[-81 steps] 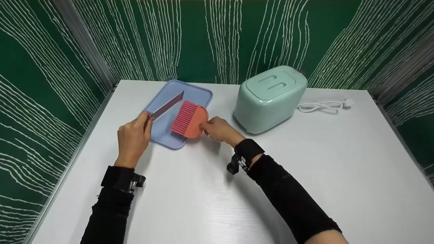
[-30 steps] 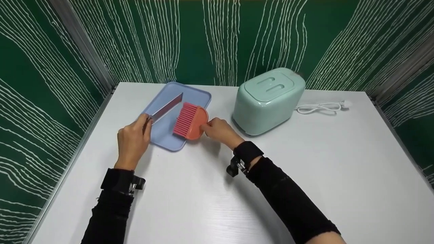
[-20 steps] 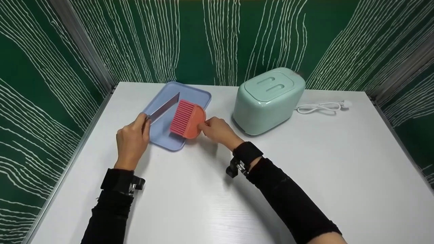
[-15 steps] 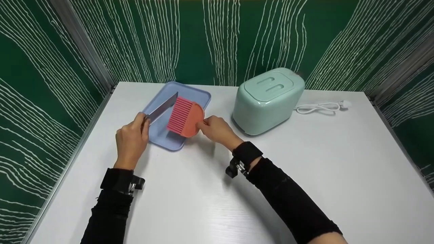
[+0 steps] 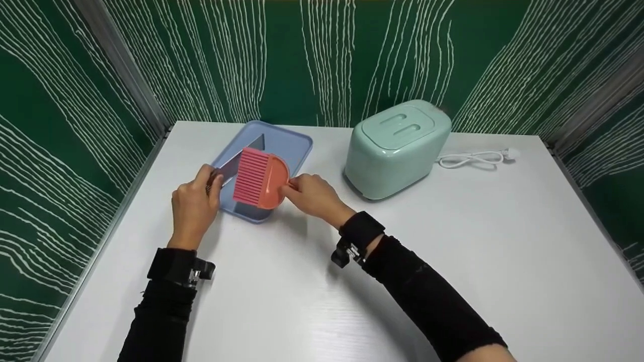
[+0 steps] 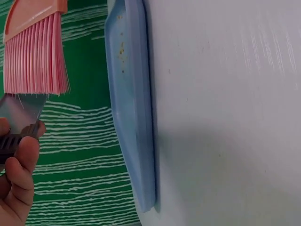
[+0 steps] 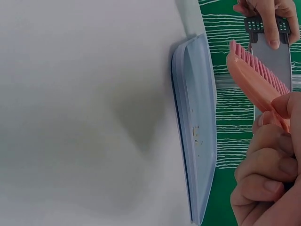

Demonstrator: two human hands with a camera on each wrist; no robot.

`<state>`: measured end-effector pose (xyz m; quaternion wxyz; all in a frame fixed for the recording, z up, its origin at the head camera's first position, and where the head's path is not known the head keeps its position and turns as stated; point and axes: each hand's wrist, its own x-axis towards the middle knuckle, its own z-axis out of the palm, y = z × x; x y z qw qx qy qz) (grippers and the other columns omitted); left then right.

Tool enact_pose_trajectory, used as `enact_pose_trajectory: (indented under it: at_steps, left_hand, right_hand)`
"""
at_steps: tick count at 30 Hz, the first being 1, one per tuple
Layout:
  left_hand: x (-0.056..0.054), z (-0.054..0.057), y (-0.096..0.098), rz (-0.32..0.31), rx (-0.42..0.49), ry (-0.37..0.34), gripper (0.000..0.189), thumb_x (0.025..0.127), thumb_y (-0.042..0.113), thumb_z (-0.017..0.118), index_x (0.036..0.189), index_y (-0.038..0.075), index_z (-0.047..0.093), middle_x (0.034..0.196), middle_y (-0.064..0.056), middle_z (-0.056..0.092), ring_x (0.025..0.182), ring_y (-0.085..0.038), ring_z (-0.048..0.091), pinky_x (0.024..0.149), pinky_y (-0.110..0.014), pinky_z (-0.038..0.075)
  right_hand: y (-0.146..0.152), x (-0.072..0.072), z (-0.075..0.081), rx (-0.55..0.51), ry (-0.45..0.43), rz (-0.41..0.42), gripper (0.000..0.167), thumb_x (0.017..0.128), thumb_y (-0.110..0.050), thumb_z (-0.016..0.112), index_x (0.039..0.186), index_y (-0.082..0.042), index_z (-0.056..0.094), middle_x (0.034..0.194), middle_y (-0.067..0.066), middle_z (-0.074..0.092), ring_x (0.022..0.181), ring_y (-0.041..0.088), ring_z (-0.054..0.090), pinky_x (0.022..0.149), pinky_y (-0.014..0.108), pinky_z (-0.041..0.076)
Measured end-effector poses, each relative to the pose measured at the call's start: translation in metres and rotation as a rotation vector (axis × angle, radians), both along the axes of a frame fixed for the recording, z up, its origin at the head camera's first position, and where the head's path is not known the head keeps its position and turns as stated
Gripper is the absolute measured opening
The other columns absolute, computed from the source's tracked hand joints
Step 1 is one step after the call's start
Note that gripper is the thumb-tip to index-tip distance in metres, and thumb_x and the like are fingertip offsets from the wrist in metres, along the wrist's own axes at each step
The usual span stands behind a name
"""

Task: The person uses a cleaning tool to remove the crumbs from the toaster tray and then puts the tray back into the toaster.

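Observation:
My left hand (image 5: 193,208) pinches a flat metal crumb tray (image 7: 275,59) by its dark slotted end (image 7: 256,24). The crumb tray is tilted above a shallow blue tray (image 5: 294,143). In my right hand (image 5: 317,198) is a small brush (image 5: 261,178) with pink bristles and an orange handle, gripped at the handle. From the head view, the bristles overlap the crumb tray and hide part of it. In the left wrist view the bristle tips (image 6: 35,89) reach the metal surface; firm contact is hard to tell. Brownish crumbs (image 7: 196,134) lie in the blue tray.
A mint-green toaster (image 5: 397,151) stands right of the blue tray, its white cord (image 5: 473,158) bundled behind it to the right. The white table (image 5: 322,291) meets green, white-lined panels (image 5: 287,60) at the back and sides.
My right hand has carried the brush leftward, so its bristles now cover part of the crumb tray that earlier showed beside them. My left hand has hardly moved.

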<state>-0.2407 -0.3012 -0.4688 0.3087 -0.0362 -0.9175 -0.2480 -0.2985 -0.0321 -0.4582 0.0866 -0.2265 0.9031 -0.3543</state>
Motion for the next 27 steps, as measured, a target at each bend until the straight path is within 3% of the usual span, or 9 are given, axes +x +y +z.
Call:
enact_pose_trajectory:
  at_steps: [9,17,22,27]
  left_hand:
    - [0.001,0.001,0.0,-0.058,0.004,0.042,0.018,0.106,0.021,0.07,0.107,0.004,0.065,0.084,-0.022,0.076,0.066,-0.041,0.073,0.061,-0.057,0.056]
    - [0.001,0.001,0.0,-0.076,0.001,0.073,0.017,0.105,0.019,0.071,0.105,0.003,0.065,0.085,-0.022,0.078,0.068,-0.04,0.075,0.059,-0.055,0.057]
    - [0.002,0.002,0.001,-0.087,-0.005,0.09,0.015,0.106,0.018,0.071,0.105,0.004,0.066,0.084,-0.021,0.077,0.068,-0.039,0.075,0.058,-0.055,0.057]
    - [0.002,0.0,0.002,-0.077,-0.018,0.117,0.015,0.105,0.017,0.071,0.106,0.003,0.066,0.084,-0.021,0.078,0.068,-0.04,0.075,0.058,-0.055,0.057]
  right_hand:
    - [0.008,-0.007,-0.005,-0.04,0.001,-0.077,0.049,0.107,-0.039,0.053,0.063,-0.023,0.04,0.059,-0.009,0.033,0.056,0.009,0.032,0.055,0.027,0.023]
    - [0.015,-0.015,-0.008,-0.061,-0.114,-0.166,0.045,0.104,-0.038,0.056,0.063,-0.021,0.048,0.06,-0.008,0.039,0.061,0.011,0.035,0.058,0.028,0.026]
    - [0.016,-0.016,-0.009,-0.048,-0.145,-0.178,0.043,0.103,-0.037,0.055,0.063,-0.02,0.055,0.059,-0.008,0.043,0.061,0.011,0.038,0.059,0.027,0.028]
    - [0.015,-0.016,-0.008,-0.037,-0.174,-0.166,0.044,0.104,-0.037,0.055,0.063,-0.02,0.053,0.059,-0.007,0.041,0.062,0.012,0.038,0.06,0.027,0.027]
